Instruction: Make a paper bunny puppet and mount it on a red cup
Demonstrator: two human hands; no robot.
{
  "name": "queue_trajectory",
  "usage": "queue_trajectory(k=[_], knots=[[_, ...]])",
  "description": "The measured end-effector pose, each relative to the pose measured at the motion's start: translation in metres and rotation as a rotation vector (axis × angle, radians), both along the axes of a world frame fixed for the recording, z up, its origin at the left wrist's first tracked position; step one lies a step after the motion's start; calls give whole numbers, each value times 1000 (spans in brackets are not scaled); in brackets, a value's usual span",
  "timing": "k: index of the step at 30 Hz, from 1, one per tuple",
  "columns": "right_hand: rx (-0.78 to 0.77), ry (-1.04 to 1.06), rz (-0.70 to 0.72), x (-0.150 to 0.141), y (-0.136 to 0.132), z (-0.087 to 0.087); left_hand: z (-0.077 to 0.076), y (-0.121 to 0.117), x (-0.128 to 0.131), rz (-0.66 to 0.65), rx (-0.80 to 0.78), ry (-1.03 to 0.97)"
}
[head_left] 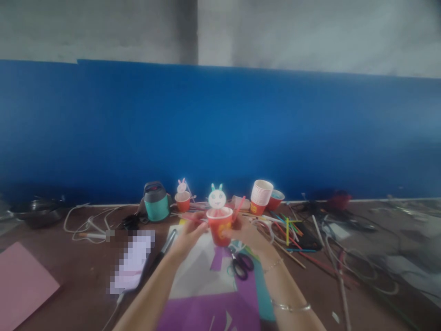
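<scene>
A red paper cup with a white rim and yellow print is held upright above the papers in front of me. My right hand grips its right side, and my left hand has its fingers closed at the left side. A round white paper face with green rabbit ears rises from the cup. A pinkish-red strip or straw slants up at the right rim; another lies by my left fingers. Below are black-handled scissors, white paper and purple paper.
Behind stand a teal jar, a cup with a pink-eared figure and a cup stack. Coloured sticks and cables lie right. A phone, a utility knife and pink paper lie left. A blue panel borders the back.
</scene>
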State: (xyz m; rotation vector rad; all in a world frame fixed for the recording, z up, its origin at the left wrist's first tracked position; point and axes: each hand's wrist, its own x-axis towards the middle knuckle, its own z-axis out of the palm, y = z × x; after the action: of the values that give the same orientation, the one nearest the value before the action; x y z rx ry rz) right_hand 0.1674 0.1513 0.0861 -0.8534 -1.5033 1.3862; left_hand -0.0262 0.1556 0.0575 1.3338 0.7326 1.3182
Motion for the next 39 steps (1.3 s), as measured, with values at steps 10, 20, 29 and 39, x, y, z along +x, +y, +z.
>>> queue_trajectory(k=[10,20,29,39], knots=[[92,-58,-79,-2,5,-2,-1,-6,18,-50,-119,-151],[59,-72,-70,-8,9,-11,0,-11,22,-57,-183,-197],[34,21,-95,-2,8,-8,-8,5,13,202,-137,-270],[-76,101,152,-3,2,-2,-8,7,-1,17,-131,-156]])
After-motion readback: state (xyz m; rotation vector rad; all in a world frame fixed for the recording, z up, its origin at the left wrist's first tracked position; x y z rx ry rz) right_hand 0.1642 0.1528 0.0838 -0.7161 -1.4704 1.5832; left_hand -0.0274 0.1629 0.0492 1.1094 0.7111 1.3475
